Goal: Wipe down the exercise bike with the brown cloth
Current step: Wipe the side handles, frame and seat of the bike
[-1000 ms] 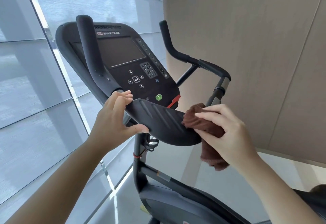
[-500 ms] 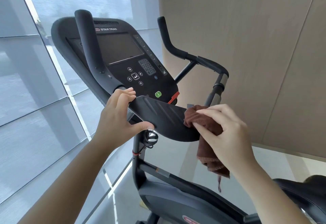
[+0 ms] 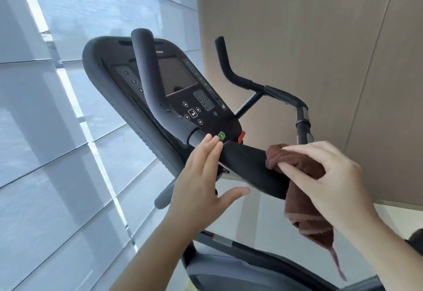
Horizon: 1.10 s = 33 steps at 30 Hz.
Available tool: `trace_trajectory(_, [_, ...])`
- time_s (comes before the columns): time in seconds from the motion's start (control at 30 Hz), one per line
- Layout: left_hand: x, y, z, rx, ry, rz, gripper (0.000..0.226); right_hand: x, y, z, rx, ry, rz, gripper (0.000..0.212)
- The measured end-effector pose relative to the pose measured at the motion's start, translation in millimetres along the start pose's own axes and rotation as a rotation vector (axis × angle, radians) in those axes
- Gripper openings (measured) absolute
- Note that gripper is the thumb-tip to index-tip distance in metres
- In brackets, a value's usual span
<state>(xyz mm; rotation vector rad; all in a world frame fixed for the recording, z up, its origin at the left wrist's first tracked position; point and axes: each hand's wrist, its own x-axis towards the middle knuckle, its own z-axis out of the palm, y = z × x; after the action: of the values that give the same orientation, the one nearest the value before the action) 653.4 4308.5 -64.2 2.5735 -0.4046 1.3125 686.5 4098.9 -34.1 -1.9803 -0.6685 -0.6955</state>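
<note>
cloth (image 3: 295, 162) was pressed on pad's (image 3: 247, 164) right end, tail hanging below | grasped by right hand (image 3: 325, 180) | left hand (image 3: 201, 176) was laid straight-fingered at pad's left end | wiping judged underway; console (image 3: 183, 89), bars (image 3: 146, 80) judged left

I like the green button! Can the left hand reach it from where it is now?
Probably yes. The left hand is open, and its straight fingertips end right beside the green button, with nothing between them. The right hand, holding the brown cloth, is not in the way.
</note>
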Motion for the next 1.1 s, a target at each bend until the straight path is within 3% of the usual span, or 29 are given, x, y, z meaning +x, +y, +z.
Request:
trace_trajectory(0.13, [-7,-30,-20,-0.050,0.012,0.153,0.044,42,-34,20,-0.043,0.026,0.020,0.020])
trace_trajectory(0.23, [-9,-68,-33,-0.044,0.059,0.229,0.031,77,-69,55,-0.002,0.063,-0.020,0.019])
trace_trajectory(0.3, [-8,-93,-37,-0.014,0.078,0.254,0.030,94,-90,86,-0.030,0.036,-0.036,0.019])
trace_trajectory(0.47, [1,-128,-37,-0.041,0.067,0.295,0.031,92,-100,122,-0.333,-0.220,-0.115,0.031])
trace_trajectory(0.57, [6,-138,-37,-0.065,0.059,0.356,0.030,81,-95,110,-0.283,-0.211,-0.139,0.031])
trace_trajectory(0.77, [7,-161,-43,-0.074,0.035,0.352,0.030,115,-115,157,-0.148,-0.020,-0.270,0.032])
trace_trajectory(0.9, [15,-171,-48,-0.041,0.056,0.290,0.031,107,-102,131,-0.284,-0.230,-0.347,0.030])
trace_trajectory(1.0, [26,-172,-53,-0.060,0.072,0.231,0.033,97,-92,106,-0.306,-0.367,-0.301,0.029])
trace_trajectory(1.1, [40,-176,-62,-0.030,0.113,0.216,0.036,119,-103,118,-0.133,-0.198,-0.310,0.030])
